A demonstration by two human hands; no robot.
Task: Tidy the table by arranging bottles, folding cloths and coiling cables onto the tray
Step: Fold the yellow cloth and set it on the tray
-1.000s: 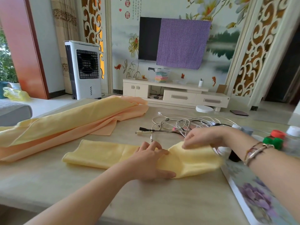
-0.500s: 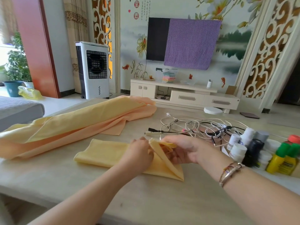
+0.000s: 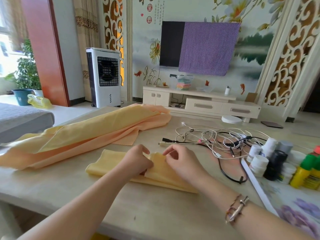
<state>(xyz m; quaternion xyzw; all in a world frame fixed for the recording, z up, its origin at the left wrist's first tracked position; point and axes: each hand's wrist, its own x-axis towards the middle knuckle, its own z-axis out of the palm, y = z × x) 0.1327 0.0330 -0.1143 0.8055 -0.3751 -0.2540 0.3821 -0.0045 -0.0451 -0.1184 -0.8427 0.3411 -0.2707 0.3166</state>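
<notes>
Table (image 3: 155,210) w/ cloths (image 3: 83,135), cables (image 3: 216,141), tray (image 3: 256,184).

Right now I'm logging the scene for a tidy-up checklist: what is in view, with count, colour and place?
small cloth: one, yellow, table front, half folded
large cloths: a yellow and a peach, heaped, table left
cables: tangle, white and black, table right of middle
bottles: cluster, white, black, yellow with green caps, on tray
tray: one, floral, table right edge
table: one, beige
air cooler: one, white, back wall
television: one, black, half under purple cover
left hand: holds small cloth
right hand: fingers pinch its folded edge
</notes>
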